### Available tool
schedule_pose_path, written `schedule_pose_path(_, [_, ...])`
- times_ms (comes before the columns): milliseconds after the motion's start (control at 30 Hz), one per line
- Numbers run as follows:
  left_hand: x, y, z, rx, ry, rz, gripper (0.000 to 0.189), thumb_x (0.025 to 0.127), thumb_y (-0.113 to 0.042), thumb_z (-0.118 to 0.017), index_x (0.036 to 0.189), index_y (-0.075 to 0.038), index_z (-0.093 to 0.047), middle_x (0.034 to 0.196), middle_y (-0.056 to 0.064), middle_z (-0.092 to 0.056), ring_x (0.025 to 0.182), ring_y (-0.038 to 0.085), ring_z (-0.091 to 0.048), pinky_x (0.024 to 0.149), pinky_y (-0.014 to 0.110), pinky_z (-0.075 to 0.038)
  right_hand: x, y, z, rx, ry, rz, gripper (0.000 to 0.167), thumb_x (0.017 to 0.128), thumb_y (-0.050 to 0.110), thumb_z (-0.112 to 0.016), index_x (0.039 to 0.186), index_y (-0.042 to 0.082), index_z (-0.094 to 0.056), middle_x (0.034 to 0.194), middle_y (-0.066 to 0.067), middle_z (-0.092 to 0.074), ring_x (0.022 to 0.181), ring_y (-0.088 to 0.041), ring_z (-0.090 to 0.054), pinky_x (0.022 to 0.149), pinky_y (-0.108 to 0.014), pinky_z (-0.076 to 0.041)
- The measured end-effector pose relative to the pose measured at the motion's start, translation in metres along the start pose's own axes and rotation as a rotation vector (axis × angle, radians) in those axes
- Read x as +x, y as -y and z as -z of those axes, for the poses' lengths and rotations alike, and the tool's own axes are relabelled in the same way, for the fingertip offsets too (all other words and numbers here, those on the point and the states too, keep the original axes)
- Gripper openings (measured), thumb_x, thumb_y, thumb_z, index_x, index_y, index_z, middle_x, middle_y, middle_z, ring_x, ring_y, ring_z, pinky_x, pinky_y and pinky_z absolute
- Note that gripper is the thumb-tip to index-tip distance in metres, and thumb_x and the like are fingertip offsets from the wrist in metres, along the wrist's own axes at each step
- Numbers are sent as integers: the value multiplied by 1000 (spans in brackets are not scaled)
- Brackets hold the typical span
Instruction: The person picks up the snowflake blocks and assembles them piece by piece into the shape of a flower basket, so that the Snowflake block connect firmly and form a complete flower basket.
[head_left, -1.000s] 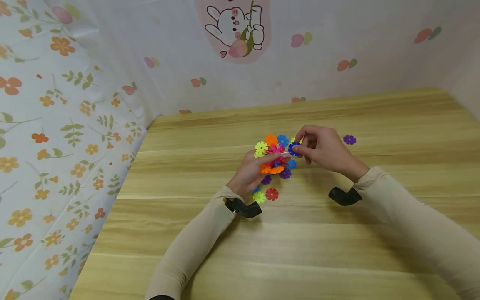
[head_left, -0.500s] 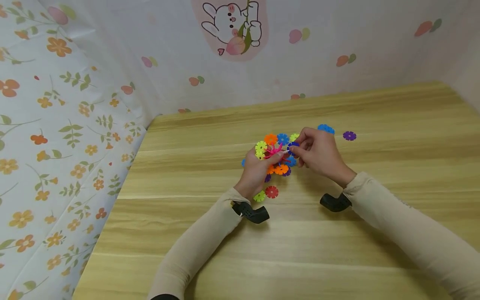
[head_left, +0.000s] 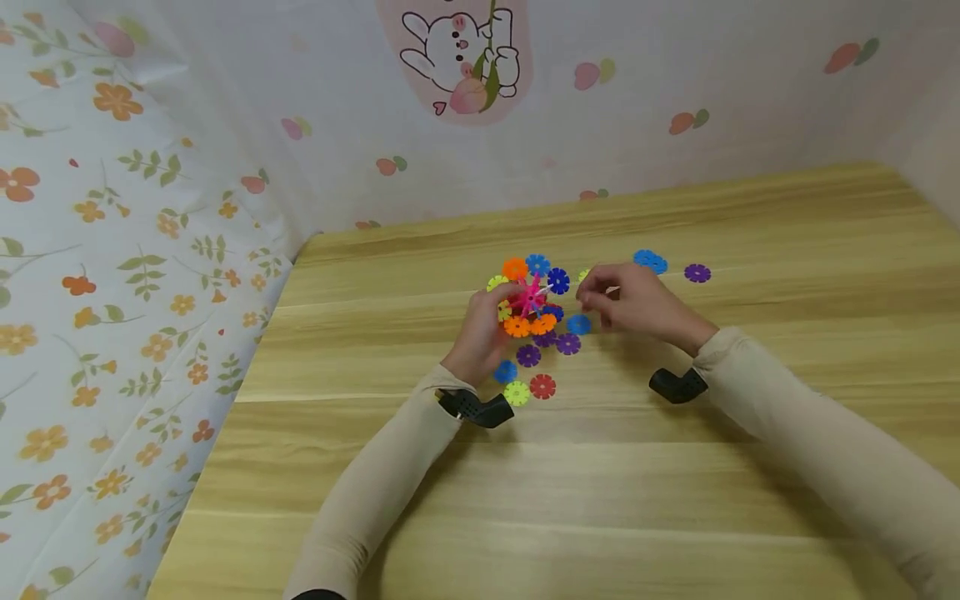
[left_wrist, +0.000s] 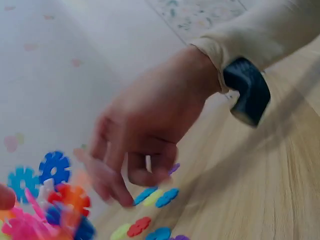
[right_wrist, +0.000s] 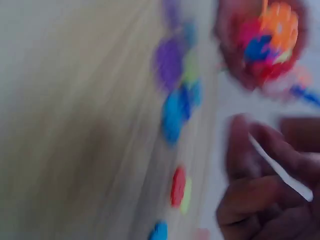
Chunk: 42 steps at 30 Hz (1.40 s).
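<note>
My left hand [head_left: 480,329] grips a cluster of interlocked plastic snowflake discs, its thumb across the front. Pink discs [head_left: 531,296] form the middle, ringed by an orange disc [head_left: 515,268], a light blue disc [head_left: 537,265] and other colours. On the cluster's right side a dark blue disc [head_left: 558,281] stands out from a white piece. My right hand [head_left: 637,300] hovers just right of it, fingers loosely bent and holding nothing. In the left wrist view the cluster [left_wrist: 30,220] sits at the lower left, below the right hand's level.
Loose discs lie on the wooden table [head_left: 600,492] under and around the hands: a red disc [head_left: 543,387], a yellow-green disc [head_left: 517,393], several purple and blue ones. Farther right are light blue discs [head_left: 650,262] and a purple disc [head_left: 697,273]. A printed curtain [head_left: 637,92] hangs behind.
The right hand has let go of the dark blue disc, which now stays on the cluster. The left hand has drawn the cluster leftward, away from the right hand.
</note>
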<state>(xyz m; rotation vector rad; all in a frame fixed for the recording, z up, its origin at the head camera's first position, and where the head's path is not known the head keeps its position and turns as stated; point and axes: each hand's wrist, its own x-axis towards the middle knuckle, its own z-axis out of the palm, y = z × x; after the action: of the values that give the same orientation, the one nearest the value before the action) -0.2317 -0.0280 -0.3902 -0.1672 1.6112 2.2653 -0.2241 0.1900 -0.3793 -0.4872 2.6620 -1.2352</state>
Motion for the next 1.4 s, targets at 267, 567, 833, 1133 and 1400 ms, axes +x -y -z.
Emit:
schedule_pose_path(267, [1,7,10,-129,73,18,10,100,-4,-54,93,-8,-58,98,-2,-54,97,13,-53,90,25,-47,10,-12,-13,-417,54,229,14,80,-1,-78,93,3,-74,97,-10,-73,85,-24,-66,84,-45,-60])
schedule_pose_path(567, [0,4,10,-87,88,67,61,97,4,-57,150,-4,-29,122,7,-55,112,20,-56,120,55,-35,21,-9,-11,-423,120,179,25,79,-1,-79,104,2,-72,92,-12,-72,82,-24,-62,80,-44,-57])
schedule_pose_path(833, [2,7,8,-77,109,103,40,99,-1,-55,137,2,-43,134,6,-48,142,29,-38,126,54,-22,13,-15,-2,-293,102,120,15,91,0,-67,103,3,-75,83,-6,-74,72,-16,-61,71,-34,-54])
schedule_pose_path(1133, [2,7,9,-78,132,95,8,100,-6,-56,99,-12,-62,102,-4,-64,107,14,-61,118,47,-38,-3,-3,12,81,-57,36,24,98,6,-62,120,-3,-64,88,-17,-65,62,-20,-73,59,-27,-60])
schedule_pose_path(1400, [0,10,6,-44,175,67,21,101,-10,-57,122,-8,-56,113,-3,-64,110,12,-62,117,44,-42,-8,20,10,244,-110,14,26,100,5,-59,124,-4,-63,86,-16,-67,67,-19,-75,68,-31,-63])
